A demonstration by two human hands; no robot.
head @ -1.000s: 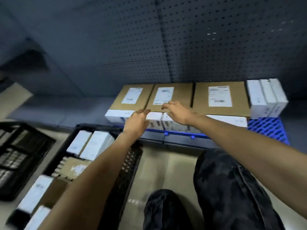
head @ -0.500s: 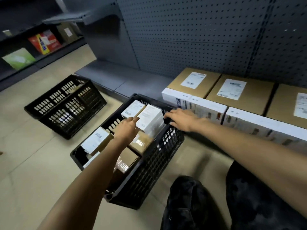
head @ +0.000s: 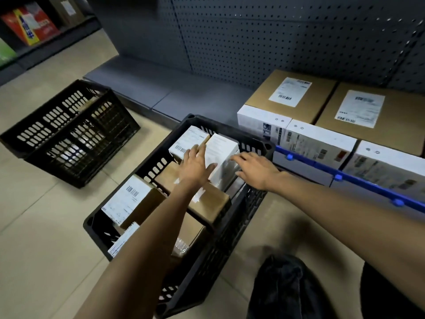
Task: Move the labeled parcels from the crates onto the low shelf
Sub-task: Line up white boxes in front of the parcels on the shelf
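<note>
Parcel: white rectangular carton (head: 224,150), upright at far end of black slotted plastic crate (head: 150,168), beside labelled brown box (head: 188,139).
Left hand (head: 195,168): fingers straight, not closed, against carton's left side; thumb on its face.
Right hand (head: 255,169): fingers spread, uncurled, touching carton's right edge.
Shelf: grey low shelf (head: 184,100) carries labelled brown cardboard parcels (head: 287,97).
Floor: second black crate (head: 69,132), well apart to the left.
</note>
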